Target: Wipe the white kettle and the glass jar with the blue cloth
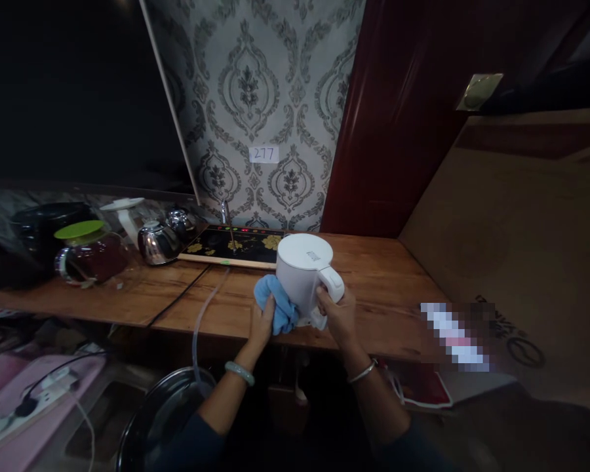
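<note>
I'm seeing the white kettle (302,272) sitting near the front edge of the wooden counter (388,288), just in front of the black tea tray (236,246) with gold flowers. My left hand (261,322) is closing around a blue cloth (278,305) and pressing it against the kettle's lower left side. My right hand (338,314) is gripping the kettle by its handle, fingers curling round the lower part, thumb side near the base. The kettle is standing upright, lid shut. Bracelets are showing on both wrists.

Left on the counter: a glass jar with a green lid (86,252), holding dark red contents, a steel teapot (156,242) just beside it, a second shiny pot (181,221) behind that, and a clear kettle with a white lid (125,216). A black cable and a clear hose (201,314) are running off the tray over the counter edge. Below, a round metal pot lid (157,413) is lying near my left forearm. On the patterned wallpaper a small label (264,154) is reading 277. Right of it a dark red panel (398,118) is standing against the wall.
</note>
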Demonstrator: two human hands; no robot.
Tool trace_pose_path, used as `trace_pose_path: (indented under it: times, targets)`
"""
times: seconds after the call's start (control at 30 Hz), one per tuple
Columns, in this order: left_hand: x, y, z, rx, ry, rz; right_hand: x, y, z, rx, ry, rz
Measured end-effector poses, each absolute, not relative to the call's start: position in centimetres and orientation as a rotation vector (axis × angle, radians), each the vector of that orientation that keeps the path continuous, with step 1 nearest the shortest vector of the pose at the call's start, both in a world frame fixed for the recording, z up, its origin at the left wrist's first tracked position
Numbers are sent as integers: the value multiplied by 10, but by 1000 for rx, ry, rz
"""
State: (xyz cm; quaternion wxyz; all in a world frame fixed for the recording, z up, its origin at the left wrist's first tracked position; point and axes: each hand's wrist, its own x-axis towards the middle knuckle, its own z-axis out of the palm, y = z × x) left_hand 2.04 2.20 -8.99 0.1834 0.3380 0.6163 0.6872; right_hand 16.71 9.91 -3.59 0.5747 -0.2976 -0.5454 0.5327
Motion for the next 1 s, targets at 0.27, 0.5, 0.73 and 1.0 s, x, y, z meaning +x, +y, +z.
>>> trace_pose_path:
  times: [0.27, 0.5, 0.73, 1.0]
  targets:
    - [73, 13, -90, 1082, 1936, 2138, 168, 96, -30, -703, -1273, 1212]
    - [65, 4, -74, 1295, 1938, 2135, 167, 93, -25, -720, -1250, 1293]
    - [47, 5, -69, 1270, 1959, 2028, 159, 96, -23, -796, -1247, 1055]
    - [32, 9, -81, 1196, 2000, 1978, 170, 118, -25, -762, -1286, 911]
